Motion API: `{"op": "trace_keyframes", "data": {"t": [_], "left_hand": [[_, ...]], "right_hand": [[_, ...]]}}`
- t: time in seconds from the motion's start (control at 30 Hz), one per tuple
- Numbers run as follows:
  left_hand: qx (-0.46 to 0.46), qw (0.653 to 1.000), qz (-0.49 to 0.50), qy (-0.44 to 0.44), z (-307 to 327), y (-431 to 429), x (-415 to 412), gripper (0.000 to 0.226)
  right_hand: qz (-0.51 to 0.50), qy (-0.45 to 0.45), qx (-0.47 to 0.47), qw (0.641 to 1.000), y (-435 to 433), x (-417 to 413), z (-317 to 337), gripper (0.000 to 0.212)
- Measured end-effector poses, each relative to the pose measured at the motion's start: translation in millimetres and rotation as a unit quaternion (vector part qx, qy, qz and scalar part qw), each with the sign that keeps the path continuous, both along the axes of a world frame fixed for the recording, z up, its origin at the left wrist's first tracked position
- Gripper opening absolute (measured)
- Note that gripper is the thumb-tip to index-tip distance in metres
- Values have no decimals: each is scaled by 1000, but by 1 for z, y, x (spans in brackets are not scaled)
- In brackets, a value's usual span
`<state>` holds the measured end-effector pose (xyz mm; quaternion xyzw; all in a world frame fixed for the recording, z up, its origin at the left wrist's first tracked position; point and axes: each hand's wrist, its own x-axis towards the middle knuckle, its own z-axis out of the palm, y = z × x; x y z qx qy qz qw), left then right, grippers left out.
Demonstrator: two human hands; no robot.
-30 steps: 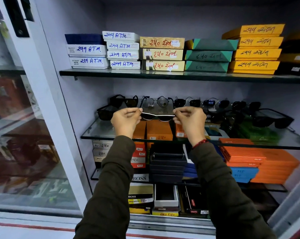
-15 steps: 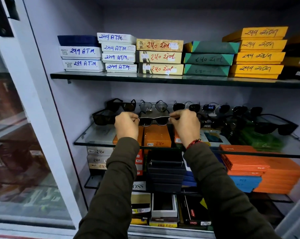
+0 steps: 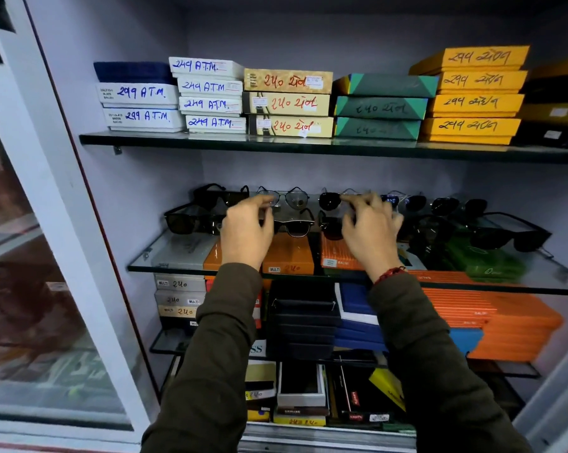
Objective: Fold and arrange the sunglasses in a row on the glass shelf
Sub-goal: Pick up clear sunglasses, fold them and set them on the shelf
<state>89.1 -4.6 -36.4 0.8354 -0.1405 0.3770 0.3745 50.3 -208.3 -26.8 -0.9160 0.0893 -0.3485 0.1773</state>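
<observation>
A folded pair of dark sunglasses (image 3: 295,226) lies on the glass shelf (image 3: 174,253) between my two hands. My left hand (image 3: 247,232) hovers just left of it and my right hand (image 3: 370,232) just right of it, both with fingers apart and holding nothing. Behind them a row of sunglasses stands along the back, among them a black pair (image 3: 217,196) and a thin-rimmed aviator pair (image 3: 290,199). Another black pair (image 3: 186,221) sits at the front left. Several dark pairs (image 3: 505,233) lie bunched at the right. My hands hide part of the row.
Stacked labelled boxes (image 3: 287,104) fill the shelf above. Orange boxes (image 3: 287,256) and a green pouch (image 3: 485,266) show under the glass. More boxes (image 3: 505,325) sit on the lower shelves. A white cabinet frame (image 3: 57,204) and a glass door stand at the left.
My hands lowered the folded sunglasses onto the glass shelf and let go. Both hands have opened and lifted slightly away from the pair.
</observation>
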Motion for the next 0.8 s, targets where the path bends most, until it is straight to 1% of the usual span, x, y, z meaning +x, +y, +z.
{"op": "trace_keyframes", "data": {"t": [0.03,0.1,0.13,0.2,0.5,0.6,0.67,0.73,0.8], "left_hand": [[63,998,-16,20,0,-6,-2,37],[203,973,-20,104,0,-16,-4,52],[248,957,-18,148,-2,-21,-5,56],[283,938,-20,199,-7,-26,-5,59],[284,934,-35,214,-4,-23,-8,61],[283,935,-41,212,-2,-23,-15,62],[267,946,-37,182,-2,-22,-21,62],[237,960,-41,145,-3,-20,-31,60],[203,974,-54,80,-4,-19,-48,54]], "right_hand": [[-9,55,-17,998,-4,-3,1,46],[-3,160,-28,987,-10,-8,0,54],[6,198,-33,980,-11,-10,-2,56],[18,240,-47,970,-12,-13,-7,58],[43,252,-58,965,-16,-15,-10,61],[43,219,-49,974,-16,-24,-11,63],[43,181,-31,982,-21,-36,-6,63],[52,163,-29,985,-25,-60,2,61],[91,153,-21,984,-37,-94,16,60]]}}
